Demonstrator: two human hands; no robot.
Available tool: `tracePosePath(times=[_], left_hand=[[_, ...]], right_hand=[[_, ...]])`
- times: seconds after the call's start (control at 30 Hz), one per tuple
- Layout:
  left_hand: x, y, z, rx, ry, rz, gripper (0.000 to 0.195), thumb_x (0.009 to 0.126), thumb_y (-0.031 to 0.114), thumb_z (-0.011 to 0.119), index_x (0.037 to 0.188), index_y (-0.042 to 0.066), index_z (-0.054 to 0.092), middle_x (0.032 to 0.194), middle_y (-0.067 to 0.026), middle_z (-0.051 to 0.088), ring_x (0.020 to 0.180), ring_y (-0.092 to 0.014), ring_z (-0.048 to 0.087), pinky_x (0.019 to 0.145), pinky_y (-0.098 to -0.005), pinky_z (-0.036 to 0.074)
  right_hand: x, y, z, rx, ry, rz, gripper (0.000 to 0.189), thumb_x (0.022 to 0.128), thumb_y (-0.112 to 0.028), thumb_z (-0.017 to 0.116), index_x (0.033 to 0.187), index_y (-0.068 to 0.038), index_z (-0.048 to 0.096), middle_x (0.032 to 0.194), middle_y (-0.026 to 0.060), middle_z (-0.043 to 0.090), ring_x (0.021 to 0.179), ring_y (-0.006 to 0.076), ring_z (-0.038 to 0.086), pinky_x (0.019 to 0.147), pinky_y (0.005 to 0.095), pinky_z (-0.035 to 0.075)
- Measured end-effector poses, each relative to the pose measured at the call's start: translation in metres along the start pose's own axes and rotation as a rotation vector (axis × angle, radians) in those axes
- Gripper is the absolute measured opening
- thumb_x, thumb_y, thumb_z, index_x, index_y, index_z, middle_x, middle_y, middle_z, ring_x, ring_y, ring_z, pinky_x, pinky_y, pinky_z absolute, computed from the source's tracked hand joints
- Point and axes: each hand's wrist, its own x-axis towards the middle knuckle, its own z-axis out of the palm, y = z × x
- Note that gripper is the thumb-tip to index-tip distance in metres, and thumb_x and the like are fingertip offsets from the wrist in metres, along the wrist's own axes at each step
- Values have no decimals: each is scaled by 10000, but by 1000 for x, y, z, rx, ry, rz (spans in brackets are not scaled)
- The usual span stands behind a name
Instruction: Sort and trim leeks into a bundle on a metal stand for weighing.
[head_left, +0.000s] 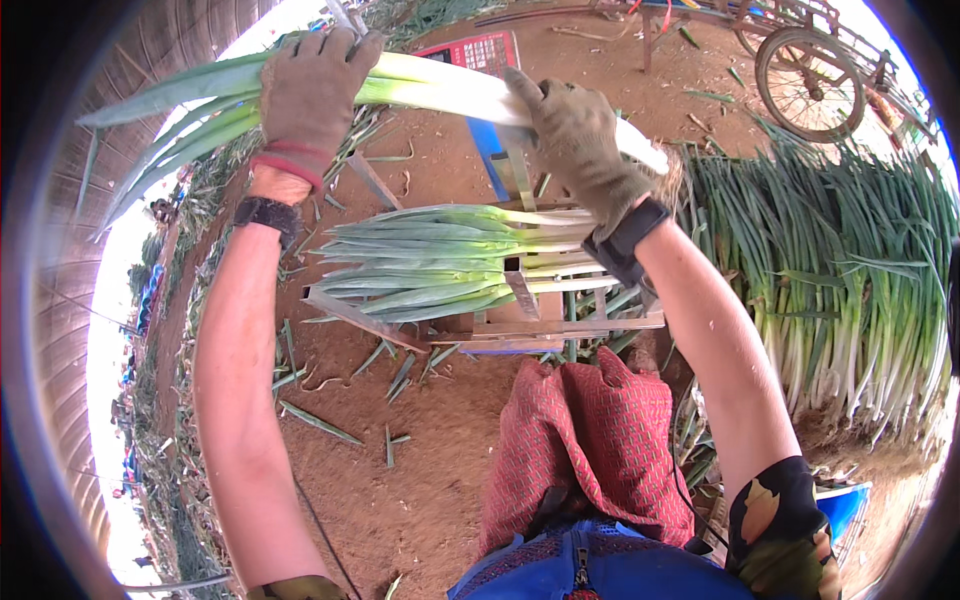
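My left hand (311, 105), in a brown work glove, grips long green onions (439, 86) where the green leaves meet the pale stalks. My gloved right hand (574, 135) is closed around the white stalks nearer the roots. The held onions lie crosswise, raised beyond the metal rack, with leaves hanging to the left and root ends to the right. Below them, a row of trimmed green onions (427, 259) rests in the metal rack (371, 322). My right wrist partly covers their white ends. A thin grey metal piece (356, 19) shows behind my left fingers.
A large stack of green onions (825, 285) stands at the right, roots towards me. Behind it is a spoked cart wheel (810, 82). A red-edged keypad panel (487, 56) lies beyond the rack. Leaf scraps (322, 422) litter the dirt floor. Red patterned cloth (585, 450) covers my legs.
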Motion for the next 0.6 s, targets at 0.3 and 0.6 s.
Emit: tracePosePath(times=[0.3,0.6], left_hand=[[-180,128,142,-128,-489,-39,368,852,265,606,1197,136,606,1065,-120,601,984,-331,584,802,-493,462],[-254,212,156,-350,-791,-3,409,855,274,591,1234,119,579,1118,-136,583,1025,-341,557,834,-503,445]], right_hand=[[-95,-1,113,41,-603,-122,796,915,-503,642,1573,-274,258,1207,101,604,1007,237,608,948,449,459],[-208,26,218,1782,-485,199,770,826,-430,723,1501,-231,408,1167,80,599,1081,281,570,1005,461,416]])
